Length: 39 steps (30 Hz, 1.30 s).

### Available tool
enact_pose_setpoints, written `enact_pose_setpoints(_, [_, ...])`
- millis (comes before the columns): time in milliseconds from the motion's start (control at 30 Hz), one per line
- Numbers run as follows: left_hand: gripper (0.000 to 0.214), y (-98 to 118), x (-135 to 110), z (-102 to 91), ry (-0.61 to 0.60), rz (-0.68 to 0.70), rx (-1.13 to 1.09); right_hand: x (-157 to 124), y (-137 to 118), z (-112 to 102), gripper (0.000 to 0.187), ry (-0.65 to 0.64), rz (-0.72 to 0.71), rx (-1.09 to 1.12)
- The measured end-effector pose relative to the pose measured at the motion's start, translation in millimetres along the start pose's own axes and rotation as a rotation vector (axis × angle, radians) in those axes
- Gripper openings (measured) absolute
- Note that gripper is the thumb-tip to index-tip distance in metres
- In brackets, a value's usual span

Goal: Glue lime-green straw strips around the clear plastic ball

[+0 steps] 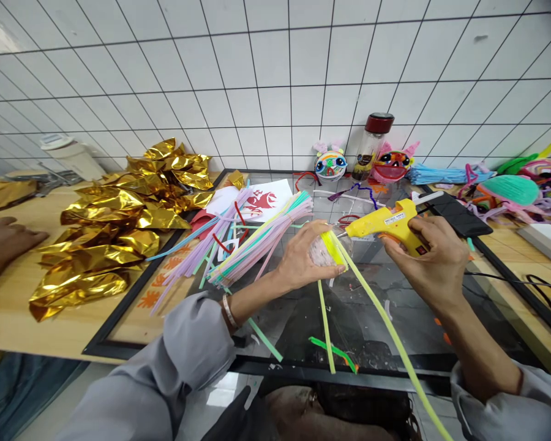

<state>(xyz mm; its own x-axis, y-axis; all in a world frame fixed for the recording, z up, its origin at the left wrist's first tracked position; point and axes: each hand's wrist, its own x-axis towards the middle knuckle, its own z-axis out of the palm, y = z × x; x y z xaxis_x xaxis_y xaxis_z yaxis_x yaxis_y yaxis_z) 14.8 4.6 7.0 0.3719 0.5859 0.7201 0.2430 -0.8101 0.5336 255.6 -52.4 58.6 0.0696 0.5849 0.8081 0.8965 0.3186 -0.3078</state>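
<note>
My left hand (303, 260) is closed around a small clear ball (322, 252) with yellow-green straws (371, 300) wrapped over it; the straws trail down toward me. My right hand (429, 260) grips a yellow glue gun (386, 223), its nozzle pointing left and nearly touching the straws on the ball. Both hands hover over a dark glass mat (376, 318) with a black frame.
A fan of pastel straws (252, 236) lies left of my hand. Crumpled gold foil (119, 226) covers the wooden table at left, where another person's hand (4, 239) rests. Two painted masks (330, 164), a jar (371, 144), pipe cleaners and a black cable (528, 282) sit at the back and right.
</note>
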Motion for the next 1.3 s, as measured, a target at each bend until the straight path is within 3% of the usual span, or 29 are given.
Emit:
enact_pose_setpoints(433, [0.07,-1.7,0.6,-0.2,-0.003,0.013,-0.027,1.8,-0.6,-4.5,0.019,-0.026,0.036,0.046])
enact_pose_setpoints(700, [0.072,-3.8,0.5,-3.0,-0.033,-0.074,-0.035,1.6,-0.2,-5.6,0.019,-0.035,0.023,0.061])
enact_pose_setpoints(1300, [0.071,-5.1,-1.9,-3.2,-0.055,-0.003,-0.043,-0.2,-0.7,-2.6,0.016,-0.006,0.003,0.048])
